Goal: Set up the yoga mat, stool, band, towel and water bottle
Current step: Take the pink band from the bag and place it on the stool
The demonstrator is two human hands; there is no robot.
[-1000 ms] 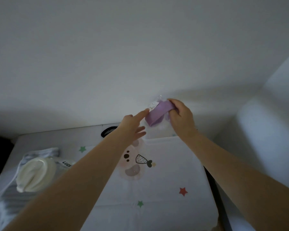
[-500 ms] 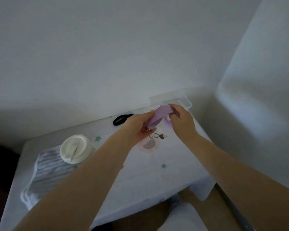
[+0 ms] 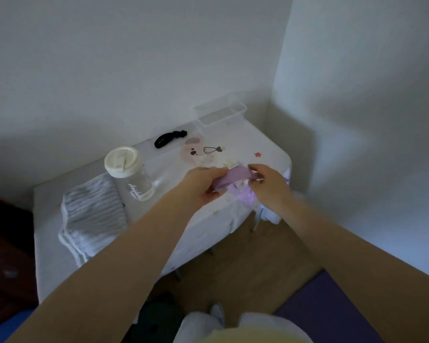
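Observation:
A purple band [image 3: 234, 177] in a clear plastic bag is held over the right front of the white table [image 3: 265, 142]. My left hand [image 3: 203, 185] grips its left end and my right hand [image 3: 268, 184] pinches its right end and the bag. A clear water bottle [image 3: 131, 179] with a white lid stands on the table to the left. Beside it lies a folded grey striped towel [image 3: 92, 214]. The purple yoga mat [image 3: 332, 310] shows on the floor at the lower right.
A black hair tie [image 3: 170, 139] lies near the wall. A clear plastic box [image 3: 221, 112] stands at the table's back right corner. White walls close the back and right. Wooden floor [image 3: 245, 263] lies under the table's front edge.
Both hands have drawn the band from the clear box toward me. My left hand has closed on it. The view has tilted down, showing the floor and mat.

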